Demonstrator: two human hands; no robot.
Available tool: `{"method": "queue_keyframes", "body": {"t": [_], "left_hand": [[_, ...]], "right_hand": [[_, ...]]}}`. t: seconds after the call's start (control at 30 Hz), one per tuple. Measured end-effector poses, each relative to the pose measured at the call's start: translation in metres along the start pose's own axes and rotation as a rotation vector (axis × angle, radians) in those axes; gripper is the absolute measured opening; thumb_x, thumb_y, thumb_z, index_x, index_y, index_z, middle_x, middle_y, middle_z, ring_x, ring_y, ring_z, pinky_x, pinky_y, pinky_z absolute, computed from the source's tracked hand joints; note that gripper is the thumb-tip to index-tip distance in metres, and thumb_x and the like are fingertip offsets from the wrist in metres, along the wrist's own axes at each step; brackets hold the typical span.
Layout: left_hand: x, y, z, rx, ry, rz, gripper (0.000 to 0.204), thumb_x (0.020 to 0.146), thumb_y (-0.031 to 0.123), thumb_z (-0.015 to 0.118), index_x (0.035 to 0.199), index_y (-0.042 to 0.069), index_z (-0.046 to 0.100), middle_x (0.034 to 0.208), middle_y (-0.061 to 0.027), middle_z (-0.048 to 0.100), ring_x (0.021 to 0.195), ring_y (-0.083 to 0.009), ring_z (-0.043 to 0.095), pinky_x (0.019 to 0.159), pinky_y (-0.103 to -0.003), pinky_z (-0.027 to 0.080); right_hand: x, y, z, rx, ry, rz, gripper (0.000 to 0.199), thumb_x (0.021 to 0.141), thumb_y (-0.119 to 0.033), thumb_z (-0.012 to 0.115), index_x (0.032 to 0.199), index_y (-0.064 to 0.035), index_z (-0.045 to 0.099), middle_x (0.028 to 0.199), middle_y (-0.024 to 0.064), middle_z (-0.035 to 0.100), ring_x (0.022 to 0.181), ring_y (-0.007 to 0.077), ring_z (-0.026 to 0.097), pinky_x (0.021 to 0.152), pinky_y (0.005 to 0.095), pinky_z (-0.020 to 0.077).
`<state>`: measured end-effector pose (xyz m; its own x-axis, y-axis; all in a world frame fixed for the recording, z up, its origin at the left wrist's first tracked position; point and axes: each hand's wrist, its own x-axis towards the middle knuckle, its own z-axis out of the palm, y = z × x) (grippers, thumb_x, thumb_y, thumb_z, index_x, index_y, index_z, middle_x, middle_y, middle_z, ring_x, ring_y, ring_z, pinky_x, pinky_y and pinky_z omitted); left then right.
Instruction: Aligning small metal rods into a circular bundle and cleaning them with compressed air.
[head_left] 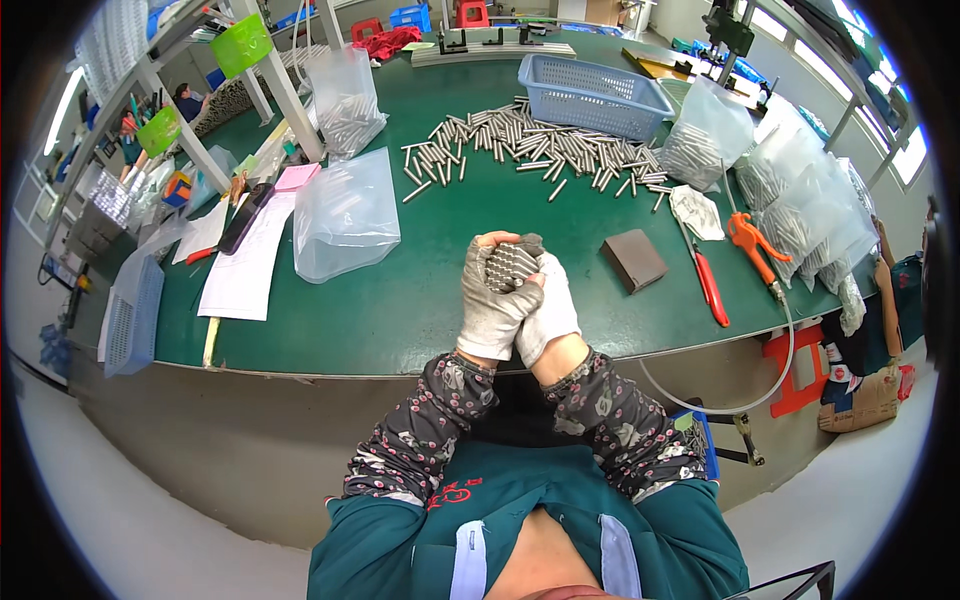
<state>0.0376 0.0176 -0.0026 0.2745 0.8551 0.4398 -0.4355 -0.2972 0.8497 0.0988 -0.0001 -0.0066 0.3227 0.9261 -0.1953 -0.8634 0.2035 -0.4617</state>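
Near the front of the green table, my left hand point(490, 312) and my right hand point(553, 310) press together around a bundle of metal pins point(510, 266). Both wear whitish, fingertip-soiled gloves. The pin ends face up in neat rows, and the lower part of the bundle is hidden by my palms. Beyond my hands spreads a loose pile of similar metal pins point(540, 145). A dark brown block point(634, 260) lies to the right of my hands. To their left is a clear plastic bag point(346, 220), lying flat.
A blue plastic basket point(595, 95) stands behind the pile. Bags filled with pins point(815, 205) crowd the right edge, beside an orange air gun point(752, 243) and red-handled pliers point(711, 290). A white cloth point(697, 212) lies nearby. Papers point(250, 265) and a black case point(245, 218) sit left.
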Motion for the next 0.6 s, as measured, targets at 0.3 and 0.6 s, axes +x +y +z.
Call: {"method": "queue_keyframes", "body": {"t": [0.3,0.6], "left_hand": [[0.007,0.002,-0.008,-0.237,0.070,-0.142,0.038,0.070,0.000,0.065,0.104,0.007,0.049,0.088,-0.0028,0.058,0.077,-0.0104,0.057,0.070,-0.022,0.049],[0.012,-0.019,-0.026,-0.872,0.133,-0.451,0.035,0.072,0.002,0.062,0.104,0.007,0.049,0.091,-0.0105,0.058,0.086,-0.0252,0.058,0.081,-0.040,0.049]], "right_hand": [[-0.013,-0.013,0.014,-0.349,0.031,-0.119,0.028,0.089,-0.021,0.047,0.109,-0.0037,0.055,0.100,0.0064,0.060,0.086,0.0151,0.058,0.073,0.0264,0.0474],[-0.015,-0.039,-0.022,-1.389,0.062,-0.330,0.028,0.080,-0.028,0.058,0.094,-0.0054,0.064,0.087,0.0132,0.063,0.076,0.0228,0.062,0.067,0.0307,0.0479]]}}
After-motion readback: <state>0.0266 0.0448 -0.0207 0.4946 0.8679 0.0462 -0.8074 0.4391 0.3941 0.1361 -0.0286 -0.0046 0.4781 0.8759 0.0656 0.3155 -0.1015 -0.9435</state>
